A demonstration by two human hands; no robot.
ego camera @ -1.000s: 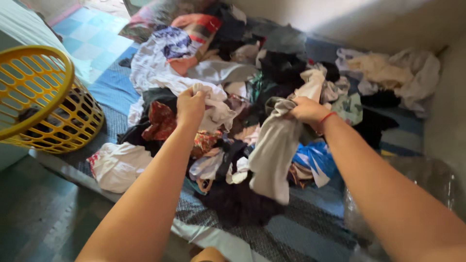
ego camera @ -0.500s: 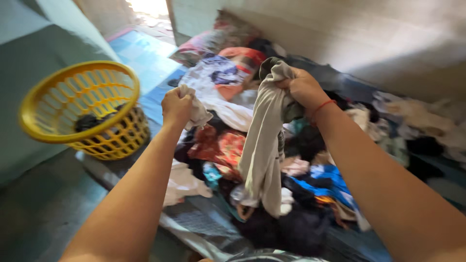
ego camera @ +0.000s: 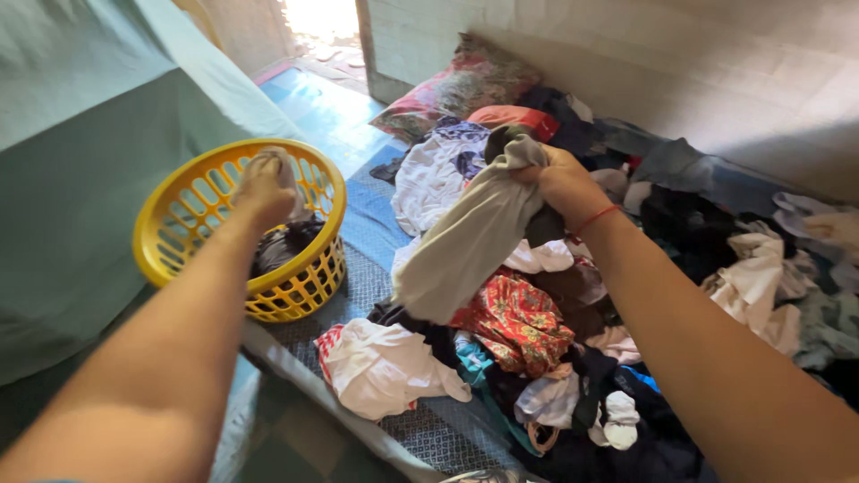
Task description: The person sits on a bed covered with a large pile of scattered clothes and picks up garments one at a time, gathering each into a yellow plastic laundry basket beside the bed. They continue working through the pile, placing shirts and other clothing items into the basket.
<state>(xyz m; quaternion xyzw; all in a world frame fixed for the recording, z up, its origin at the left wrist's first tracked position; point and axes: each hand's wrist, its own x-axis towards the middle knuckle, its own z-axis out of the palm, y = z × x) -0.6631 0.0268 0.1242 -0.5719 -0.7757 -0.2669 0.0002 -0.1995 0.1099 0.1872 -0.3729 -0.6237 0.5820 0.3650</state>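
My left hand (ego camera: 262, 188) is closed on a small pale cloth (ego camera: 284, 175) and hovers over the yellow laundry basket (ego camera: 179, 259), which has dark clothes inside. My right hand (ego camera: 564, 183) grips a long grey-beige garment (ego camera: 465, 241) that hangs down above the pile of mixed clothes (ego camera: 537, 340). A red cord circles my right wrist. The pile lies on a blue patterned mat (ego camera: 367, 224) and includes a red floral cloth (ego camera: 514, 322) and a white cloth (ego camera: 385, 367).
A green sheet-covered surface (ego camera: 80, 179) rises at the left behind the basket. A pale wall (ego camera: 671, 63) runs along the back right. A patterned cushion (ego camera: 456, 89) lies at the far end near a bright doorway (ego camera: 327, 22).
My left hand has swung left from the pile to above the basket, carrying the small cloth. My right hand still holds the grey-beige garment, now lifted more to the left.
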